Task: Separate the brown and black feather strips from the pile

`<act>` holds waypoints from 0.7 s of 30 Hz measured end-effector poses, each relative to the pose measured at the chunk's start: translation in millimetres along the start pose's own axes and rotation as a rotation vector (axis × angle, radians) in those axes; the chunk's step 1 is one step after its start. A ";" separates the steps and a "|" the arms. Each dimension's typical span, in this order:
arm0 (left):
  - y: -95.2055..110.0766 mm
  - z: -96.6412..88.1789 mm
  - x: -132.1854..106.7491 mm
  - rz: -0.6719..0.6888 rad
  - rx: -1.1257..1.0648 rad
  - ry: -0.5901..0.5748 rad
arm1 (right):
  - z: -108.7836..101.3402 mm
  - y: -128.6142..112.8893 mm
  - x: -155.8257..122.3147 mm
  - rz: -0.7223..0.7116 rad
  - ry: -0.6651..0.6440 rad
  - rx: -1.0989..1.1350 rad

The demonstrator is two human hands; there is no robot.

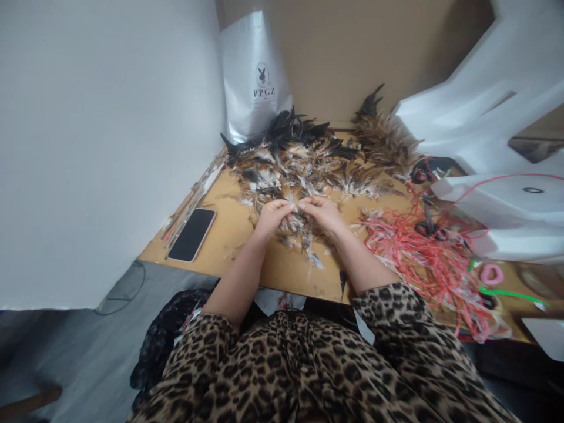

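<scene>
My left hand [275, 216] and my right hand [321, 212] meet over the near edge of a feather pile [299, 161], fingertips pinched close together. Between them is a small brown-and-white feather [292, 198], its lower end hidden by the fingers. Both hands are closed on it. Loose feather scraps [299, 232] lie on the table just below the hands. The pile beyond is mottled brown, white and black, with long black feathers [291, 126] at its back.
A phone [192, 235] lies at the left of the wooden table [247, 252]. A tangle of red-pink plastic strips [409, 252] with black scissors [427, 226] covers the right. A white bag [255, 76] stands behind; a brown feather bunch [385, 141] and a white sewing machine [506, 200] are at right.
</scene>
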State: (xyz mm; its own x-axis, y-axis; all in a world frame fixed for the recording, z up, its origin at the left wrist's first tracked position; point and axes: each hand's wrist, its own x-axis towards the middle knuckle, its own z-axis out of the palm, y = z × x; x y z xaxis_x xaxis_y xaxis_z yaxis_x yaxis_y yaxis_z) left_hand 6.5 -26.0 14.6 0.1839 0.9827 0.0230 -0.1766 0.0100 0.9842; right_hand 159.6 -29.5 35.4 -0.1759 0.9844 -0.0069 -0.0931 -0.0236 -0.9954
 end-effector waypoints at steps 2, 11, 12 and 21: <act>1.1 1.8 -0.4 -0.016 0.025 0.002 | 0.2 -0.9 -0.7 -0.018 -0.003 -0.015; 2.3 5.7 -0.2 -0.047 0.039 -0.040 | -0.8 -0.7 -0.1 -0.027 0.002 -0.052; 1.7 5.0 0.0 -0.046 0.013 -0.037 | -1.2 -1.5 -0.4 -0.026 0.004 -0.071; -2.0 4.2 2.4 -0.054 -0.112 0.020 | 3.1 9.8 2.9 -0.192 0.085 -0.246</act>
State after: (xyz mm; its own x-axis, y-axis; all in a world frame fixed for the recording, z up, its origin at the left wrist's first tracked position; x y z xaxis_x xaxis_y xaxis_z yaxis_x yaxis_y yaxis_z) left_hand 11.4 -24.4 13.4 0.1768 0.9836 -0.0344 -0.2744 0.0828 0.9580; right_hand 155.1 -27.5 25.9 -0.0945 0.9780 0.1857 0.1244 0.1967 -0.9725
